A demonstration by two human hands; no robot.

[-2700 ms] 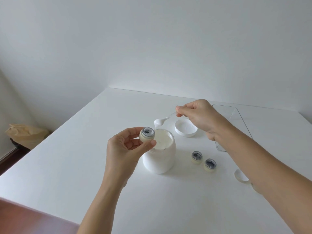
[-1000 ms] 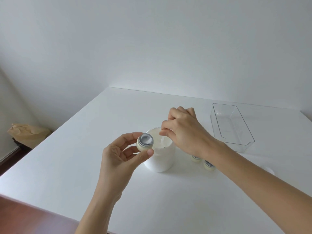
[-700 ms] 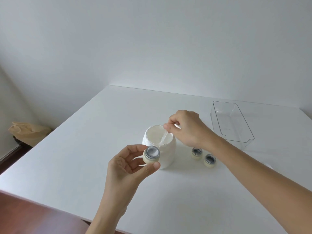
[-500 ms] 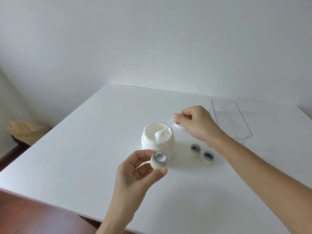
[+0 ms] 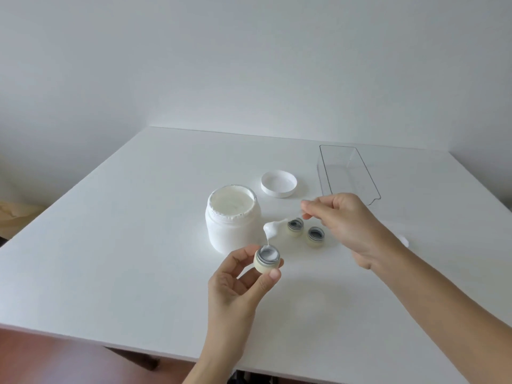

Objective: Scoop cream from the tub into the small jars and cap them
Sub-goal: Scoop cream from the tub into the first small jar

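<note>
A white tub (image 5: 232, 218) of cream stands open at the middle of the white table (image 5: 110, 245). In front of it my left hand (image 5: 238, 286) pinches a small cream-coloured jar (image 5: 267, 258) with white cream in its mouth. My right hand (image 5: 340, 220) pinches the handle of a small spoon (image 5: 273, 228). The spoon's bowl carries a blob of cream just above the held jar, and a thin strand of cream joins the two. Two more small open jars (image 5: 295, 227) (image 5: 315, 236) stand on the table right of the tub.
The tub's white lid (image 5: 278, 183) lies upside down behind the tub. A clear plastic tray (image 5: 347, 173) sits at the back right. A small white cap (image 5: 404, 241) peeks out behind my right wrist. The table's front edge is close below my arms.
The spoon has come out of the tub with cream and moved right and down to the held jar. My left hand has lowered the jar in front of the tub; cream now shows in it.
</note>
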